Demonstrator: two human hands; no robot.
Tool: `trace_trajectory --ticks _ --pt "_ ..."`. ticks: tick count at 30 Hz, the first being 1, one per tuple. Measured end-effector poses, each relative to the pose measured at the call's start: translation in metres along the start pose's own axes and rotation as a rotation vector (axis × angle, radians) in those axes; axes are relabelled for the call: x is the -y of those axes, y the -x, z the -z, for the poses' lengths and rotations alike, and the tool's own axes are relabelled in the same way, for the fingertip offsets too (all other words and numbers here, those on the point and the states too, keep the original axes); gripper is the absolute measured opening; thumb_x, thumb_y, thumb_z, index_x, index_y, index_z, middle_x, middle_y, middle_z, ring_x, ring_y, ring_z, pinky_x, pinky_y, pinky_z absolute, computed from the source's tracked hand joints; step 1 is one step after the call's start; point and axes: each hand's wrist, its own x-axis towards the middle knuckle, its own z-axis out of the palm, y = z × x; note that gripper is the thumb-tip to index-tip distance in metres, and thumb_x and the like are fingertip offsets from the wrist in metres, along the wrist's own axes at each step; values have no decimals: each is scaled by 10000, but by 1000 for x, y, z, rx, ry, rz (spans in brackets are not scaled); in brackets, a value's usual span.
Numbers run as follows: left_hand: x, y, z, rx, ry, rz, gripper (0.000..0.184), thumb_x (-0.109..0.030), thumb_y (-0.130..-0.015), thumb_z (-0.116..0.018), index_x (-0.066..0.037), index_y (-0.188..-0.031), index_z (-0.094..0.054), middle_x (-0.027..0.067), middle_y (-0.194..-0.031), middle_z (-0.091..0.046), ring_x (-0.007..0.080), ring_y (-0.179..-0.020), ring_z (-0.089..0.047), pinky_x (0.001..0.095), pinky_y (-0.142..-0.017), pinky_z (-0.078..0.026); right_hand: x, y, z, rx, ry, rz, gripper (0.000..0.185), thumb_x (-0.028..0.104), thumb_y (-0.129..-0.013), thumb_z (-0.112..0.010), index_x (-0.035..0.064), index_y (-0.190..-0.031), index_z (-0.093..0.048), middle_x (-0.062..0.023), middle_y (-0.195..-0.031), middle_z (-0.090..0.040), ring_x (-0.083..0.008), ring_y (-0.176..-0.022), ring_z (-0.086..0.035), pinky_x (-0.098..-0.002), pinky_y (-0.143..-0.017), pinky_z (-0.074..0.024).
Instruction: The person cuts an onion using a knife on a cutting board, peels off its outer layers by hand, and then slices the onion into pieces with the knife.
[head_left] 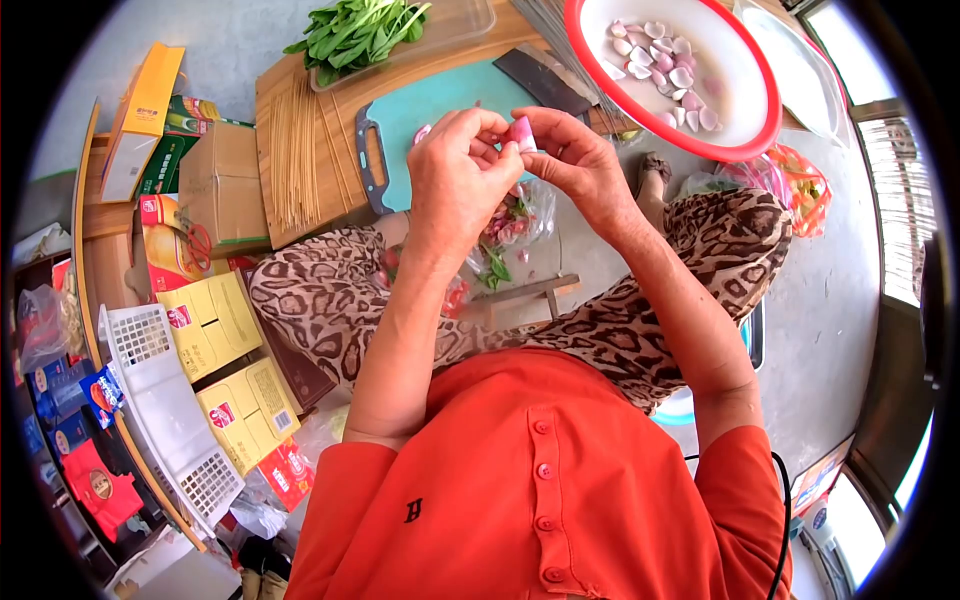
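Pinching one onion piece (523, 134), left fingers (478, 121) plus right fingers (560, 123), one board (430, 106), one basin (773, 92)

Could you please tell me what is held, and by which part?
A pink onion piece, held at its edges by the left hand and right hand.

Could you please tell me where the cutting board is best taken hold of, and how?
Probably by the slotted handle at the left end of the cutting board, from the near left, fingers through the opening: the board lies flat, and this bar offers a ready grip. Skewers lie close by, so approach carefully. The left hand seems nearest, but its fingertips are on the onion piece.
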Motion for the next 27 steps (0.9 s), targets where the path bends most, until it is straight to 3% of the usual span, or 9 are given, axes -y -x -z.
trace_trajectory --ticks 2,8,10,17,20,22,27 --pt "1 -1 0 2 -4 0 134 -16 -779 -752 16 -860 -650 88 -838 -666 146 -625 -673 268 -562 -553 -1 -1 0 0 0 5 455 64 -897 -703 8 -1320 -544 -58 -1158 -647 -113 -1050 -605 -277 -926 -503" --pt "-3 1 0 -23 -40 -19 124 9 -782 -726 25 -874 -644 98 -849 -669 161 -653 -684 283 -574 -561 -7 -3 -2 -37 46 13 441 64 -880 -722 21 -1291 -567 -32 -1105 -651 -73 -922 -611 -216 -714 -520" --pt "0 3 -1 -11 -76 -2 150 0 -810 -698 14 -957 -670 80 -861 -702 147 -734 -694 267 -655 -553 -9 -3 -6 -96 148 105 430 37 -878 -713 26 -1284 -570 -29 -1084 -652 -57 -868 -604 -197 -628 -497" --pt "9 1 -4 -40 -169 -65 90 15 -789 -691 18 -857 -632 104 -800 -666 202 -666 -682 305 -584 -545 -8 -1 -7 -113 253 157 426 9 -873 -699 30 -1280 -572 -52 -1097 -654 -86 -978 -614 -235 -772 -535" --pt "17 1 -6 -67 -149 -34 85 4 -793 -692 18 -840 -622 95 -818 -685 180 -672 -687 291 -582 -537 -9 -1 -4 -92 147 104 428 17 -872 -707 24 -1277 -570 -57 -1108 -654 -105 -1033 -611 -261 -848 -536" --pt "21 -1 -3 -4 217 258 93 -10 -797 -698 20 -852 -630 85 -825 -699 146 -676 -685 281 -587 -536 -7 -3 -2 -57 39 62 423 18 -874 -706 15 -1273 -566 -57 -1115 -653 -115 -1036 -614 -263 -860 -536" --pt "11 1 -3 -6 170 201 101 -17 -800 -705 19 -874 -646 72 -816 -702 125 -673 -677 279 -593 -538 -8 -3 -4 -80 77 87 416 11 -877 -701 14 -1270 -566 -61 -1130 -649 -123 -1029 -618 -271 -876 -536"
